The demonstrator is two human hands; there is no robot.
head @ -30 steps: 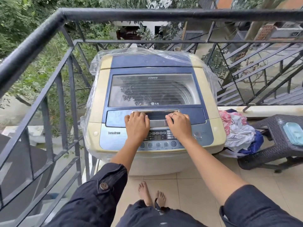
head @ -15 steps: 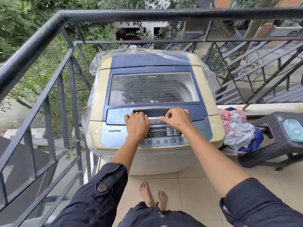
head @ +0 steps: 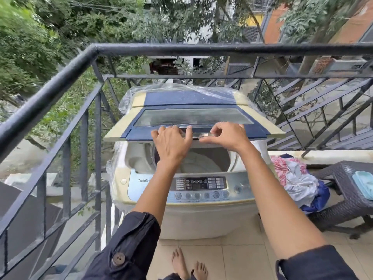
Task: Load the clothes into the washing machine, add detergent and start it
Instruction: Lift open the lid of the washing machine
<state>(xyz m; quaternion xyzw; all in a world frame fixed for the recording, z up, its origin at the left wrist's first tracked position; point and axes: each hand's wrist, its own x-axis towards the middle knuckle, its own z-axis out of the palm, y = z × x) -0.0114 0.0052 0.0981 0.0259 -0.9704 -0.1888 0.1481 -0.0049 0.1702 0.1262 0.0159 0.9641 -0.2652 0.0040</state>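
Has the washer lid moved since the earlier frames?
Yes. The lid has swung up off the control panel, its front edge raised by the left hand and right hand, exposing the drum.

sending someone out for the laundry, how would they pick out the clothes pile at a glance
Find the washer in the railing corner. Right of it, the clothes pile leans against a dark wicker stool. It is the only soft heap there: crumpled pink-and-white, white and blue cloth, unlike the stool's flat pale blue box.
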